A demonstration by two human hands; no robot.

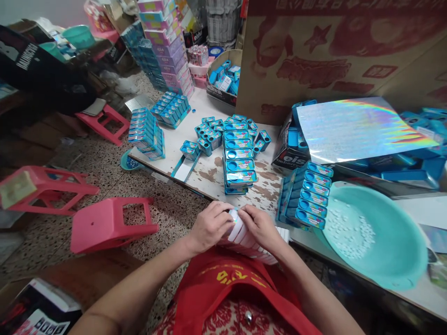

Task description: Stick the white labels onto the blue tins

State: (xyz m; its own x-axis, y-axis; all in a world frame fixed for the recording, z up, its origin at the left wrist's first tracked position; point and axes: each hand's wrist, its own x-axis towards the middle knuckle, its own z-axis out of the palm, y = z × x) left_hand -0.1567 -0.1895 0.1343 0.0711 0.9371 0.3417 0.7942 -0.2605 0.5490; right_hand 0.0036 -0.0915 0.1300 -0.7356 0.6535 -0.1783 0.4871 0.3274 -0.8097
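Note:
Over my lap, at the table's near edge, sits a row of thin white box-like pieces (pixel 244 239) packed side by side. My left hand (pixel 213 225) has its fingers curled onto the far left end of this row. From the other side, my right hand (pixel 260 228) closes its thumb and fingers on the same end. Between the hands a white piece with a shiny rainbow glint (pixel 236 221) shows; its lower part is hidden by fingers. Just beyond the hands stands a stack of blue tins (pixel 240 165) with round openings on their tops.
On the right, a turquoise basin (pixel 391 260) holds small white pellets, beside another stack of blue tins (pixel 310 197). Behind them lies a silvery sheet (pixel 352 130) on a carton. A big cardboard box (pixel 335 60) stands at the back. Pink stools (pixel 101 228) are on the floor left.

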